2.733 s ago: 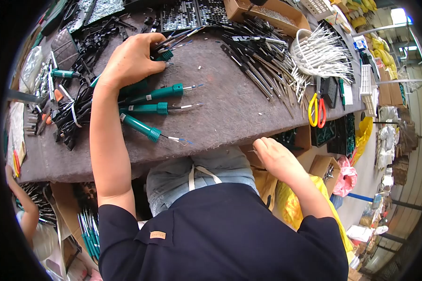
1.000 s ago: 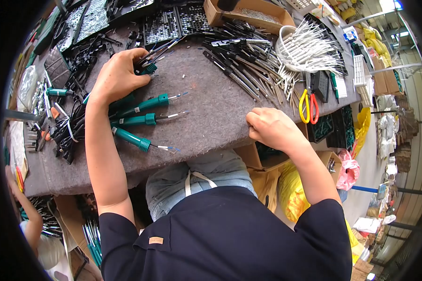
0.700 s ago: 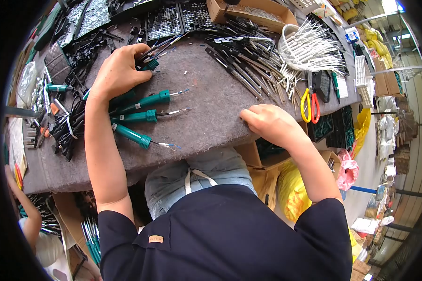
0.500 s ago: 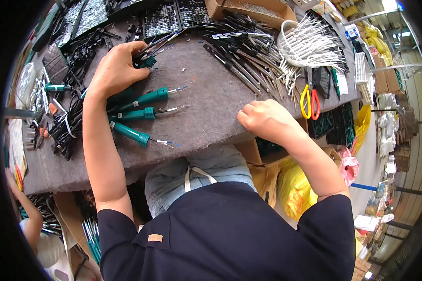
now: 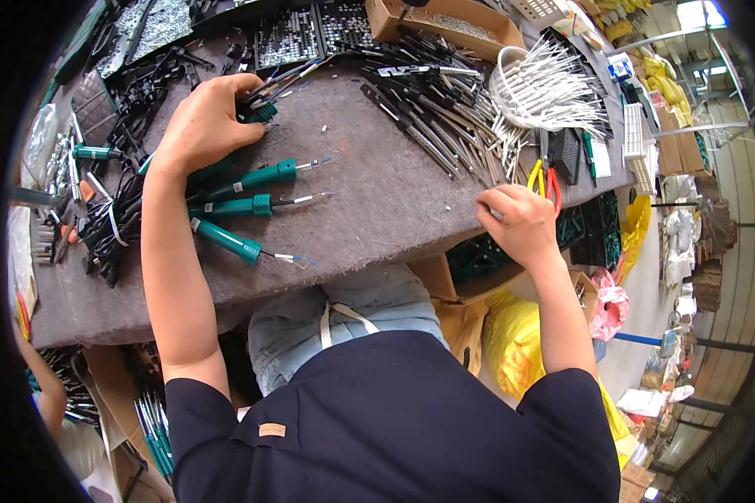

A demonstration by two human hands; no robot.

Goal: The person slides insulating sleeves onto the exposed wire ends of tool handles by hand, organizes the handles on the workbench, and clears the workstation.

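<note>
At the upper left of the table, my left hand (image 5: pixel 205 126) curls its thumb and fingers round a green soldering iron handle (image 5: pixel 262 112) with thin wires coming out of its end. Its lower part is hidden by the hand. Below it lie several similar green handles (image 5: pixel 236 206), wire ends pointing right. My right hand (image 5: pixel 520 222) is closed near the table's front edge, just below the red-and-yellow-handled cutters (image 5: pixel 554 186). What its fingers hold, if anything, cannot be made out. A small white piece (image 5: pixel 448 207) lies left of it.
Dark and metal rods (image 5: pixel 428 117) lie in a heap beside a clear tub (image 5: pixel 505 92) of white sticks. Behind are a cardboard box (image 5: pixel 386 17) and trays of small metal parts (image 5: pixel 287 42). Black cables (image 5: pixel 109 222) pile up at left. Another person's arm (image 5: pixel 46 377) shows lower left.
My right hand has moved right, towards the cutters' handles, and a small white piece now shows on the table near it. My left hand stays on the green handle. The view has shifted slightly.
</note>
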